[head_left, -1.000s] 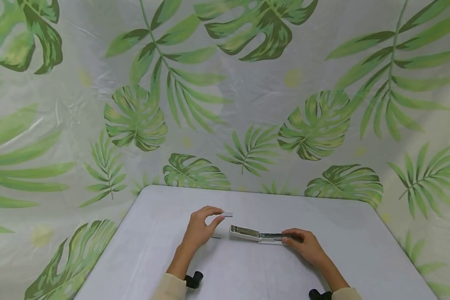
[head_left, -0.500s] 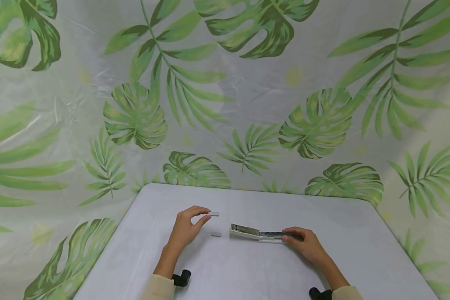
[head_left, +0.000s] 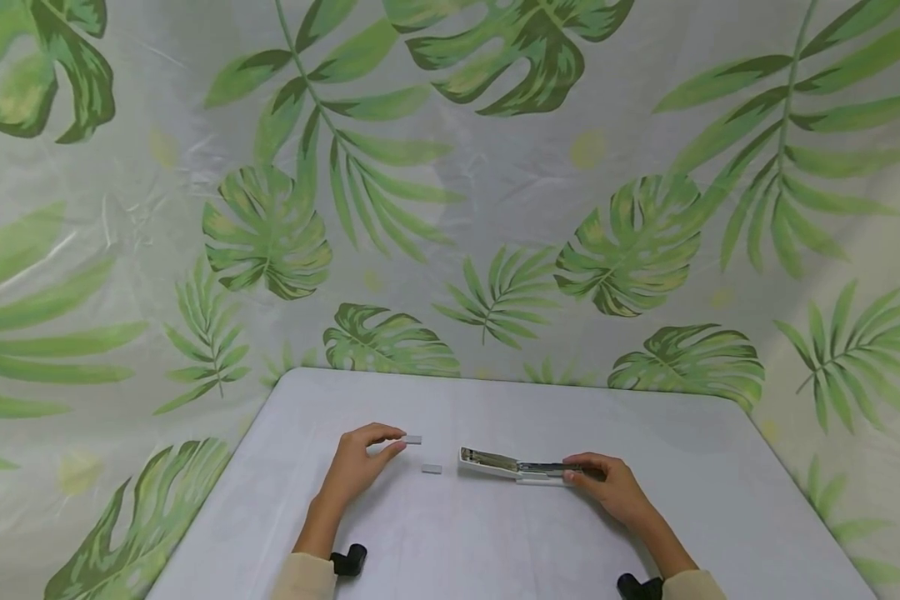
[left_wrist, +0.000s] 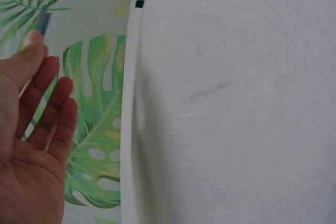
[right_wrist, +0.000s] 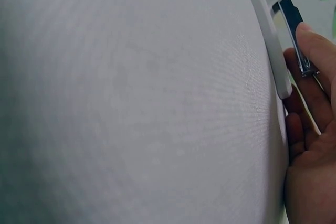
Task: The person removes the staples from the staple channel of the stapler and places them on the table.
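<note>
Between thumb and index finger, my left hand pinches a small grey staple strip, held above the table; the left wrist view also shows this strip at the fingertips. A second staple strip lies on the table just to the right of that hand. To its right, a white stapler is folded wide open, its metal inside facing up. My right hand grips the stapler's dark magazine rail at the right end, thumb on one side and fingers on the other.
The white-covered table reaches back to a leaf-patterned curtain. Black wrist straps with camera mounts sit at both wrists, below light sleeves.
My left hand has moved left and slightly down, away from the stapler, carrying the staple strip. The strip on the table is now fully uncovered. The right hand and stapler have stayed put.
</note>
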`<state>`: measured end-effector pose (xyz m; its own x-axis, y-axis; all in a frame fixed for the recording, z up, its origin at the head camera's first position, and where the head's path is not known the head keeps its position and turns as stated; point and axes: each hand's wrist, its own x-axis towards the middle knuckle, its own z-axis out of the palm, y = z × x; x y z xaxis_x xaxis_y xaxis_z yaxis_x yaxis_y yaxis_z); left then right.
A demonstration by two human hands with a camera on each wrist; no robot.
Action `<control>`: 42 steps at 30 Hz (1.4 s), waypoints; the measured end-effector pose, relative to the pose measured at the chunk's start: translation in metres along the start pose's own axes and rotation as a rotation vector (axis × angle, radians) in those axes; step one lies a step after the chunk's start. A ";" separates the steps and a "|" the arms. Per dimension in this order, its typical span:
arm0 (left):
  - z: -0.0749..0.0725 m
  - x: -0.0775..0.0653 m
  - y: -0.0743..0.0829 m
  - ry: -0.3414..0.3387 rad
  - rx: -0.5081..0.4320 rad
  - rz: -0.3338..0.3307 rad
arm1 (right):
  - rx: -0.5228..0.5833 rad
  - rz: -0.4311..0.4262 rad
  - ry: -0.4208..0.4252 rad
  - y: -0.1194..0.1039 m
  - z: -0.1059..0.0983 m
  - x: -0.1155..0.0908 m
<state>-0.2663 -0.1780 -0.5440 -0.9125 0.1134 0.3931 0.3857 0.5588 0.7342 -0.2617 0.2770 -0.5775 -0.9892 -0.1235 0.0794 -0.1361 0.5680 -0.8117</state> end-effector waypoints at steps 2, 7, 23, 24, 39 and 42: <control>0.000 -0.002 -0.005 -0.012 0.000 -0.002 | -0.002 0.003 -0.003 0.001 0.000 0.001; -0.002 -0.004 -0.014 -0.064 -0.002 -0.022 | -0.012 0.019 -0.009 0.001 0.000 0.001; 0.004 -0.005 -0.033 -0.123 0.101 -0.001 | -0.048 -0.010 -0.003 0.003 -0.004 0.003; 0.005 -0.005 -0.034 -0.127 0.107 -0.004 | -0.052 -0.012 -0.003 0.003 -0.004 0.003; 0.005 -0.003 -0.038 -0.213 0.192 0.017 | -0.048 -0.015 0.004 0.010 -0.001 0.005; 0.004 -0.002 -0.037 -0.222 0.194 0.007 | -0.050 -0.019 0.002 0.011 0.000 0.005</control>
<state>-0.2790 -0.1956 -0.5747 -0.9258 0.2824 0.2514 0.3780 0.7015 0.6041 -0.2681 0.2825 -0.5866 -0.9865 -0.1332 0.0955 -0.1572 0.6053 -0.7803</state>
